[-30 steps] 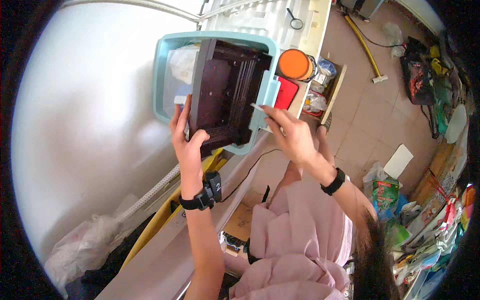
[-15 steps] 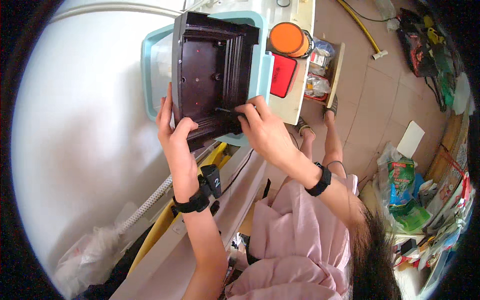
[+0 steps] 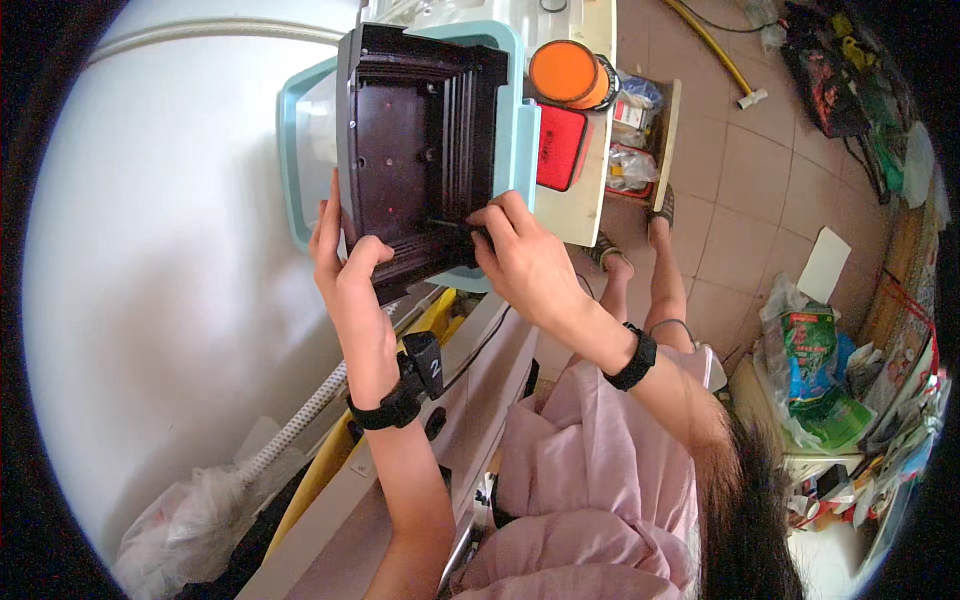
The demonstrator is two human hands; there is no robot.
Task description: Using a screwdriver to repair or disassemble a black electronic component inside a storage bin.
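A black open-topped plastic box [image 3: 395, 130] with ridged inner walls is tilted over a teal-rimmed plastic bin [image 3: 290, 160]. My left hand [image 3: 352, 285] is closed around the near left corner of the box, thumb over its near wall and fingers along the outer left side. At the near right inner corner, my right hand [image 3: 525, 260] pinches a thin, dark tool. Only a short piece of it shows past the fingertips, pointing into the box, so its exact kind is unclear. Both wrists wear black straps.
Right of the bin, an orange-lidded round container [image 3: 565, 72] and a red case [image 3: 562, 147] rest on a pale tabletop [image 3: 575, 225]. An open drawer [image 3: 665, 135] holds bagged items. A white wall [image 3: 190, 250] stands left; plastic bags [image 3: 815, 370] lie right.
The bluish shaft that showed past my right fingertips is now mostly out of sight. My left hand keeps its hold, and the whole view has shifted slightly.
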